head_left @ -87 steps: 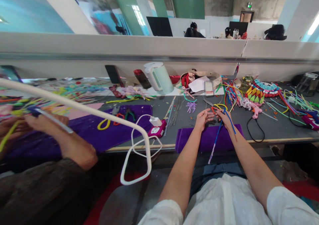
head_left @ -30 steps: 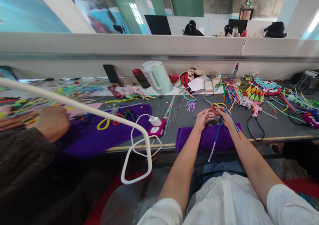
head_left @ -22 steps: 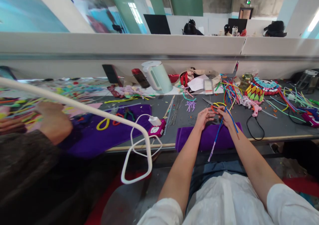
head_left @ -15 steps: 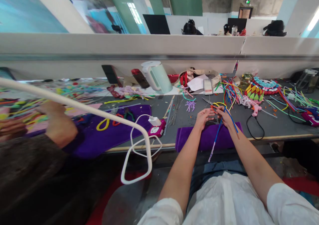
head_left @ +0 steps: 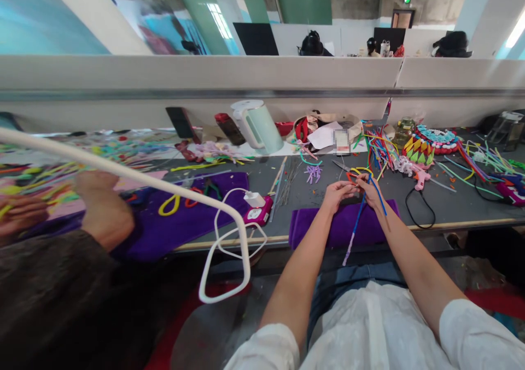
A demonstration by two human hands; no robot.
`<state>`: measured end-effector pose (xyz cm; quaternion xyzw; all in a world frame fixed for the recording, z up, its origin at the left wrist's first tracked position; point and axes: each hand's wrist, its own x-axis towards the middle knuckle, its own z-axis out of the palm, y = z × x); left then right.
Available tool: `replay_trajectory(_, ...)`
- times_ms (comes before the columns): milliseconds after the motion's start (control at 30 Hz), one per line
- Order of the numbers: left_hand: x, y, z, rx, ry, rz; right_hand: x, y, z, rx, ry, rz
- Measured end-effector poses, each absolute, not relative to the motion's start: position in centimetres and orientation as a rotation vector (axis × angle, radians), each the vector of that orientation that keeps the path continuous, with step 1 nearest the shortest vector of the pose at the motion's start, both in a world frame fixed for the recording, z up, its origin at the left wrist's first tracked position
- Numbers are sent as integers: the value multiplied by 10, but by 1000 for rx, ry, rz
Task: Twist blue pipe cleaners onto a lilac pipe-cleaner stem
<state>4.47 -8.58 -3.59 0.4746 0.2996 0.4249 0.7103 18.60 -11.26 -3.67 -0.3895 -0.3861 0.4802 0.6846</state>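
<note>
Blue pipe cleaners (head_left: 357, 217) are pinched in my right hand (head_left: 371, 193); one length hangs down and ends in a pale lilac tip, another lies over the wrist. My left hand (head_left: 337, 195) meets the right at the fingertips, its fingers closed. Whatever it pinches is too small and covered to make out. Just beyond the fingers lie scissors (head_left: 341, 166) with orange handles, partly hidden, beside a yellow loop (head_left: 361, 170). Under both wrists is a folded purple cloth (head_left: 315, 229).
A purple power strip (head_left: 262, 210) with a white charger and cable stands left. A white tube frame (head_left: 164, 183) crosses in front. Behind are a kettle (head_left: 262, 127) and pipe cleaner bundles (head_left: 379, 148). A pink glue gun (head_left: 421, 178) lies right. A co-worker's hands (head_left: 102, 206) are far left.
My left fingers have drawn together and closed near the right fingertips. My right hand stays almost in place with the blue pipe cleaners. The co-worker's hands at far left have shifted slightly.
</note>
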Motion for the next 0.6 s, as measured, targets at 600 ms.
replay_trajectory(600, 45, -82, -38, 957, 696, 1010, 186, -114, -36, -899, -883, 1102)
